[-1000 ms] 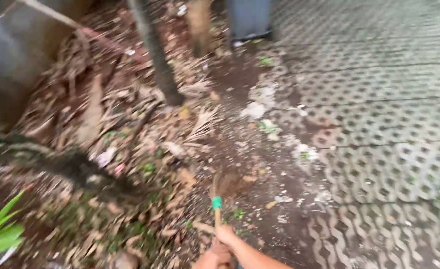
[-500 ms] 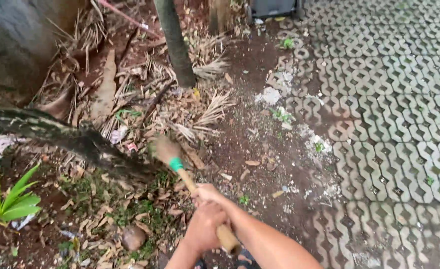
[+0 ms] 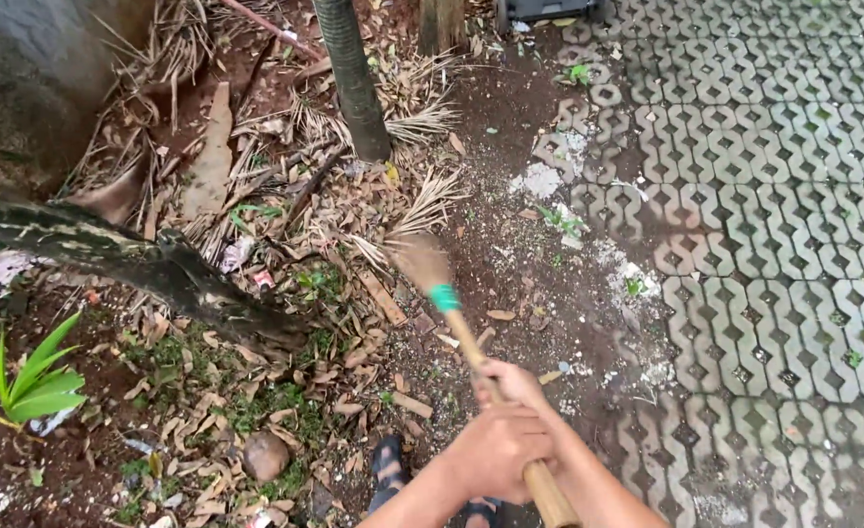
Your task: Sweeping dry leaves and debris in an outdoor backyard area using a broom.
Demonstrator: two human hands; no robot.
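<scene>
Both hands clamped on broom [image 3: 466, 337] handle: left hand [image 3: 494, 452] nearer, right hand [image 3: 513, 384] ahead. Bristle head down on bare dirt [image 3: 510, 147], beside dry leaf litter [image 3: 285, 215], near paving blocks [image 3: 774, 196]

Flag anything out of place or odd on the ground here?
Yes, litter in the dry leaves: a small red-and-white wrapper scrap lies by the fallen dark branch, and pale crumbled debris is spread along the edge of the patterned pavers. Both hands, left hand and right hand, grip the broom; its head is motion-blurred.
</scene>
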